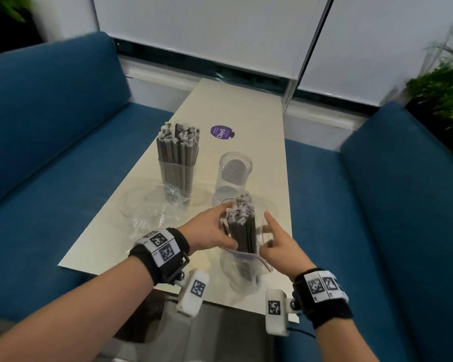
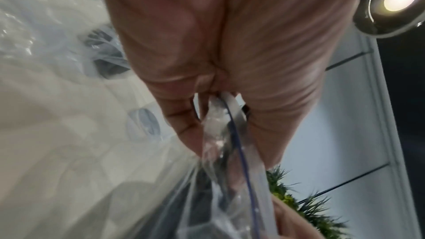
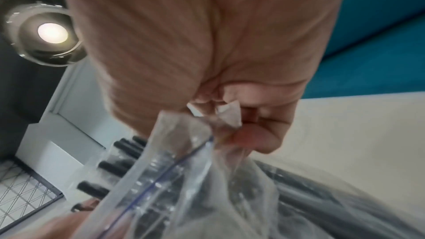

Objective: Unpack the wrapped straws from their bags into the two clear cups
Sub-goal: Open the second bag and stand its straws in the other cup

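Observation:
A bundle of dark wrapped straws (image 1: pixel 242 228) stands halfway out of a clear zip bag (image 1: pixel 242 270) near the table's front edge. My left hand (image 1: pixel 226 226) grips the bag's left rim beside the bundle. In the left wrist view, the left hand (image 2: pixel 216 108) pinches the bag's rim (image 2: pixel 232 152) with its blue zip line. My right hand (image 1: pixel 266 231) pinches the right rim, index finger stretched out; the right wrist view shows that right hand (image 3: pixel 225 115) pinching the bag (image 3: pixel 172 179). One clear cup (image 1: pixel 177 165) is packed with straws. The other clear cup (image 1: pixel 233 176) stands empty just behind the bundle.
A crumpled empty plastic bag (image 1: pixel 147 207) lies left of my hands, in front of the full cup. A purple round sticker (image 1: pixel 221 132) is on the white table (image 1: pixel 262 121). Blue sofas (image 1: pixel 50 126) flank the table on both sides.

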A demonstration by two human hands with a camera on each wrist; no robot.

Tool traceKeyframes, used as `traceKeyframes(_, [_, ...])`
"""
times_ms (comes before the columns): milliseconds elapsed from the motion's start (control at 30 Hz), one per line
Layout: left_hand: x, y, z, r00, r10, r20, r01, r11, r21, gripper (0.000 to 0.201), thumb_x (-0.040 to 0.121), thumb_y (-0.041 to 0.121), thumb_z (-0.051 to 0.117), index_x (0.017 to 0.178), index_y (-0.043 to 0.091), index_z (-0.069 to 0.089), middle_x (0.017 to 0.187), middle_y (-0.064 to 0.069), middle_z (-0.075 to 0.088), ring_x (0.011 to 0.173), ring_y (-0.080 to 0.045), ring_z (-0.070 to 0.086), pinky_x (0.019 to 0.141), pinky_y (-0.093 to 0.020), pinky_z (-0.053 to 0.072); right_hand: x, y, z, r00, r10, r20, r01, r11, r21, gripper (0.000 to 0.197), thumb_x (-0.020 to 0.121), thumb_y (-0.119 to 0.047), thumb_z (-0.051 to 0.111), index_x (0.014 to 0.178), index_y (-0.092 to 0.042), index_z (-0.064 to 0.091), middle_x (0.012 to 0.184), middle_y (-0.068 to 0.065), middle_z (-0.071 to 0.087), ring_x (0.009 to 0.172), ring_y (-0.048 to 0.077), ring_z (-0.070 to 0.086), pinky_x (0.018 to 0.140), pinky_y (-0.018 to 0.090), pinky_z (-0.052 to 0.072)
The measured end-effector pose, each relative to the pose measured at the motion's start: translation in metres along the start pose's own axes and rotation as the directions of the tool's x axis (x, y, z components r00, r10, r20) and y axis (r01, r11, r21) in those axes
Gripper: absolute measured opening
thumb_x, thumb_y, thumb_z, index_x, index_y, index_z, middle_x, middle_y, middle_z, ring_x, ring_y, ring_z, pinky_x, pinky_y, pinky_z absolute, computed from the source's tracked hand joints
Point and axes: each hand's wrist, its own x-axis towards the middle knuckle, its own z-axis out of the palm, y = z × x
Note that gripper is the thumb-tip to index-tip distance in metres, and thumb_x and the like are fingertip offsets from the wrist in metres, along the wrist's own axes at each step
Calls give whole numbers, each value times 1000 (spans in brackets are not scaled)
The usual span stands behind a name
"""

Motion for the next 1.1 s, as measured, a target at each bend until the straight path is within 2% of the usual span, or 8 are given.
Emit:
traceKeyframes(233, [0, -7, 0, 994, 94, -61, -103, 981, -164, 96, 69, 4, 87, 153, 26, 45, 146, 4, 59, 134, -7, 55, 115, -30, 43, 8, 24, -3, 977, -104, -188, 149, 959, 241, 89, 89, 12, 57, 159, -38, 35, 116, -10, 65, 93, 7, 67, 70, 22, 57])
traceKeyframes(333, [4, -9, 3, 991, 106, -85, -119, 979, -166, 86, 80, -3, 81, 153, 27, 46, 145, 10, 58, 127, 10, 55, 112, -23, 44, 9, 34, -3, 985, -158, -71, 172, 948, 267, 105, 75, 0, 65, 160, -48, 25, 148, -9, 52, 133, 7, 55, 97, 37, 60])
traceKeyframes(433, [10, -16, 13, 985, 60, -163, -79, 990, -113, 69, 88, 10, 78, 148, 31, 51, 136, 4, 64, 113, -4, 64, 98, -22, 53, 13, 50, 4, 983, -149, 108, 115, 954, 276, 122, 66, -20, 83, 159, -56, 14, 169, -16, 24, 152, 14, 36, 113, 51, 50])
traceKeyframes(533, [8, -24, 18, 998, 16, -64, -26, 986, -162, 86, 82, 17, 83, 155, 32, 41, 145, 1, 58, 117, -14, 65, 100, -34, 56, 17, 62, 13, 973, -154, 173, 119, 974, 195, 133, 63, -38, 95, 158, -60, 5, 168, -19, 28, 154, 11, 32, 123, 48, 36])
traceKeyframes(733, [5, -22, 10, 986, 43, 160, 25, 915, -403, 108, 74, -4, 73, 163, 21, 16, 164, 0, 26, 142, -25, 45, 112, -54, 45, 18, 58, 18, 978, -207, -6, 201, 944, 263, 98, 79, -32, 89, 157, -41, 30, 151, -17, 54, 142, 9, 50, 110, 31, 48])
traceKeyframes(833, [1, -22, 9, 968, 77, 238, -62, 995, -72, 126, 71, 21, 88, 163, 34, 3, 167, 13, 17, 146, -12, 40, 112, -44, 49, 16, 51, 12, 973, -226, -43, 229, 939, 256, 80, 89, -22, 82, 153, -42, 39, 149, -17, 57, 133, 3, 55, 93, 15, 53])
traceKeyframes(900, [2, -22, 14, 986, 91, 139, -108, 987, 122, 123, 71, 34, 89, 163, 38, 8, 166, 13, 23, 140, -10, 45, 103, -39, 56, 13, 47, 10, 974, -224, -16, 221, 945, 241, 82, 86, -35, 82, 154, -46, 38, 153, -17, 54, 132, 4, 55, 93, 13, 52])
traceKeyframes(1100, [8, -21, 15, 958, 189, -214, -163, 978, 131, 78, 70, 52, 88, 139, 46, 51, 137, 15, 62, 124, -4, 58, 106, -33, 49, 1, 50, 5, 987, -155, -36, 150, 832, 534, 71, 81, -53, 72, 143, -63, 39, 158, -9, 51, 144, 10, 51, 122, 47, 37])
